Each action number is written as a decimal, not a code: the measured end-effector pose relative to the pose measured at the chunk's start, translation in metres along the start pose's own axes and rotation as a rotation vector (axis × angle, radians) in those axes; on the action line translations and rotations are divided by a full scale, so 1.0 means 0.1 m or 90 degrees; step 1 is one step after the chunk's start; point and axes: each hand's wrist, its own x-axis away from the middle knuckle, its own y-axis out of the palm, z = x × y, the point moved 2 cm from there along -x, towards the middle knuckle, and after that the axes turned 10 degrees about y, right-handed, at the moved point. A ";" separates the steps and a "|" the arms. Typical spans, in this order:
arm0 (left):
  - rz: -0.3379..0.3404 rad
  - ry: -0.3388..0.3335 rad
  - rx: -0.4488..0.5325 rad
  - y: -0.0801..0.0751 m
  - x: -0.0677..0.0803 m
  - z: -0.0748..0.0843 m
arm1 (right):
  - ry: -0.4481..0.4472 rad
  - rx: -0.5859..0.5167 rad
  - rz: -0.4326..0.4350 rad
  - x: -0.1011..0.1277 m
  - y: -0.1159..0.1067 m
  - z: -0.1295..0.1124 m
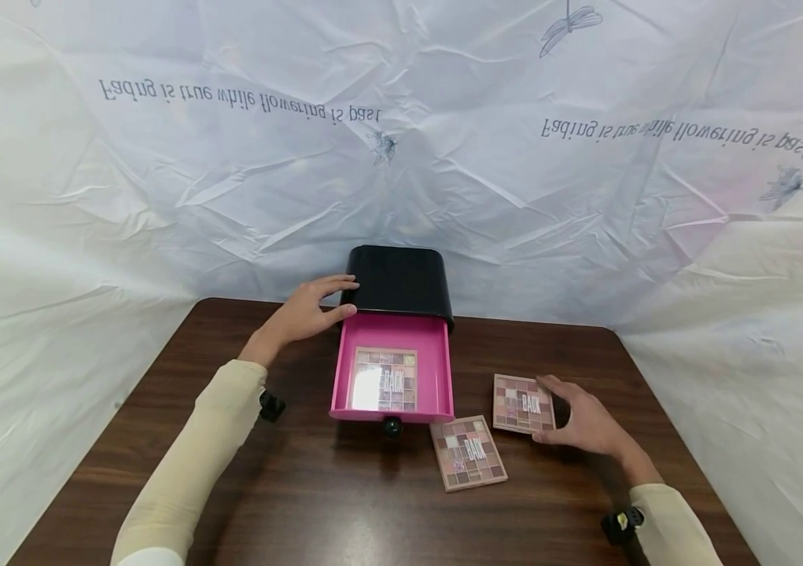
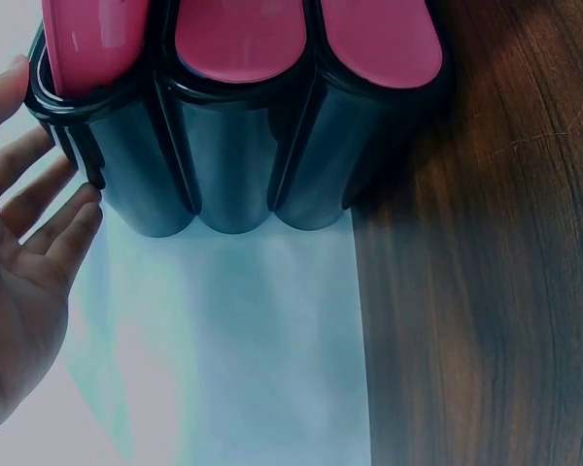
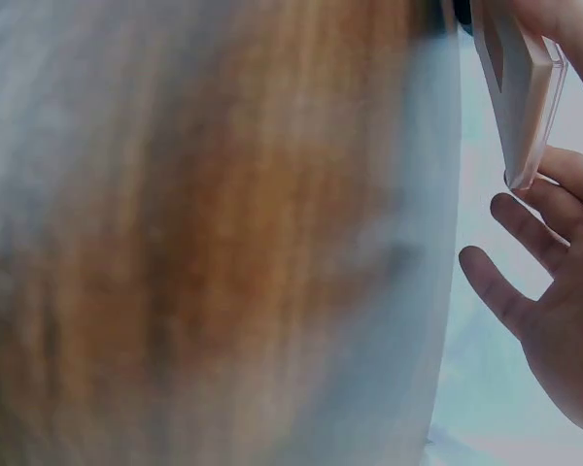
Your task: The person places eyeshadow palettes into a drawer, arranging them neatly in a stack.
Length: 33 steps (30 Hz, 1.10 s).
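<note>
A black box (image 1: 401, 283) stands at the back of the brown table (image 1: 330, 503), its pink drawer (image 1: 436, 358) pulled out toward me. An eyeshadow palette (image 1: 384, 380) lies flat inside the drawer. My left hand (image 1: 309, 310) rests on the box's left top corner, and the left wrist view shows its straight fingers (image 2: 49, 218) touching the box (image 2: 233, 165). My right hand (image 1: 585, 420) grips a second palette (image 1: 521, 403) at the right, pinching its edges between thumb and fingers. The right wrist view shows that palette (image 3: 520, 87) edge-on above my fingers (image 3: 525, 214).
A third palette (image 1: 468, 452) lies on the table just in front of the drawer's right corner. The drawer's black knob (image 1: 392, 426) juts out at its front. A crinkled white printed sheet (image 1: 443, 157) covers the wall and both sides of the table.
</note>
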 end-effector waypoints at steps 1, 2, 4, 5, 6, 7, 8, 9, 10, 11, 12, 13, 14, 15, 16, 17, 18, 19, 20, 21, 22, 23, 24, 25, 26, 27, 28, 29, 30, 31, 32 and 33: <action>-0.001 0.002 0.000 0.00 0.00 0.00 | 0.004 -0.002 0.002 0.00 -0.01 -0.01; 0.000 0.001 0.000 0.00 0.00 0.00 | 0.007 -0.002 0.004 0.00 -0.03 -0.02; 0.002 0.000 -0.001 0.00 0.00 -0.01 | 0.014 0.000 0.011 -0.01 -0.07 -0.04; 0.002 0.000 -0.004 0.00 0.00 -0.01 | 0.014 -0.001 0.015 -0.01 -0.09 -0.05; 0.002 0.001 -0.006 0.00 -0.01 -0.01 | 0.015 -0.002 0.018 0.00 -0.11 -0.07; 0.001 0.002 -0.007 0.00 -0.01 -0.01 | 0.015 -0.002 0.025 0.00 -0.13 -0.08; 0.002 0.001 -0.007 0.00 -0.01 -0.01 | 0.013 -0.005 0.030 -0.01 -0.16 -0.10; 0.002 0.001 -0.007 0.00 -0.01 0.00 | 0.013 -0.008 0.035 -0.01 -0.18 -0.12; 0.001 0.001 -0.006 0.00 -0.01 0.00 | 0.009 -0.010 0.040 -0.01 -0.21 -0.14; 0.001 0.000 -0.005 0.00 -0.01 0.00 | 0.006 -0.014 0.044 -0.01 -0.23 -0.16; 0.001 -0.001 -0.002 0.00 -0.01 0.00 | 0.002 -0.017 0.048 -0.01 -0.26 -0.19; 0.001 -0.004 -0.001 0.00 0.00 0.01 | -0.001 -0.020 0.053 -0.01 -0.28 -0.21; 0.001 -0.005 0.000 -0.01 0.00 0.01 | -0.005 -0.021 0.057 -0.01 -0.30 -0.24; 0.000 -0.006 0.000 -0.01 0.00 0.01 | -0.010 -0.019 0.064 -0.01 -0.32 -0.27; 0.000 -0.006 0.001 -0.01 0.00 0.01 | -0.014 -0.018 0.070 -0.01 -0.34 -0.30; -0.001 -0.007 0.001 -0.01 0.00 0.02 | -0.020 -0.018 0.078 -0.01 -0.37 -0.33; -0.001 -0.007 0.000 -0.01 0.00 0.02 | -0.024 -0.017 0.086 -0.01 -0.39 -0.36; -0.002 -0.007 -0.001 -0.01 0.00 0.02 | -0.028 -0.017 0.093 -0.01 -0.41 -0.39; -0.002 -0.006 -0.002 -0.01 0.00 0.02 | -0.032 -0.016 0.100 -0.02 -0.43 -0.43; -0.002 -0.006 -0.004 -0.01 0.00 0.01 | -0.032 -0.016 0.106 -0.02 -0.45 -0.46; -0.002 -0.005 -0.004 -0.01 0.00 0.01 | -0.033 -0.018 0.111 -0.02 -0.47 -0.50; -0.002 -0.005 -0.006 -0.01 0.00 0.01 | -0.033 -0.018 0.116 -0.01 -0.48 -0.53; -0.001 -0.005 -0.007 -0.01 0.00 0.01 | -0.033 -0.020 0.120 -0.01 -0.50 -0.57; 0.000 -0.005 -0.008 0.00 -0.01 0.01 | -0.034 -0.022 0.123 -0.01 -0.52 -0.61; 0.001 -0.006 -0.008 0.00 -0.01 0.01 | -0.034 -0.024 0.127 0.00 -0.53 -0.65; 0.002 -0.006 -0.008 0.00 -0.01 0.01 | -0.034 -0.027 0.130 0.01 -0.55 -0.70; 0.004 -0.007 -0.008 0.00 -0.01 0.01 | -0.036 -0.030 0.131 0.02 -0.57 -0.74; 0.006 -0.007 -0.008 0.00 -0.01 0.01 | -0.038 -0.032 0.135 0.02 -0.58 -0.78; 0.007 -0.008 -0.007 0.00 -0.01 0.01 | -0.039 -0.034 0.136 0.03 -0.60 -0.83; 0.007 -0.008 -0.006 0.00 -0.01 0.01 | -0.041 -0.036 0.136 0.04 -0.61 -0.87; 0.006 -0.008 -0.005 0.00 -0.01 0.00 | -0.042 -0.036 0.136 0.04 -0.62 -0.92; 0.005 -0.008 -0.005 0.00 -0.01 0.00 | -0.044 -0.035 0.136 0.04 -0.63 -0.96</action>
